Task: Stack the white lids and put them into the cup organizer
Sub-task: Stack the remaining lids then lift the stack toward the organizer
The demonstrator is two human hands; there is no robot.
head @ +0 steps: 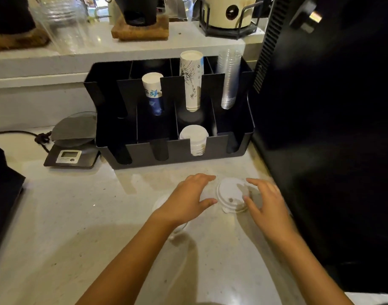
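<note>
A white lid point(231, 194) lies flat on the pale counter between my two hands. My left hand point(188, 200) hovers just left of it, fingers spread, holding nothing. To the lid's right is my right hand point(265, 201), fingers apart, its fingertips at the lid's edge. Another white lid point(161, 202) lies mostly hidden under my left wrist. The black cup organizer point(237, 148) stands behind, with a stack of white lids point(194, 138) in a front slot.
The organizer also holds a blue-patterned cup stack point(153, 91), a tall white paper cup stack point(192, 82) and clear plastic cups point(228, 80). A kitchen scale point(72, 148) sits to its left. A large black appliance point(331, 128) walls off the right side.
</note>
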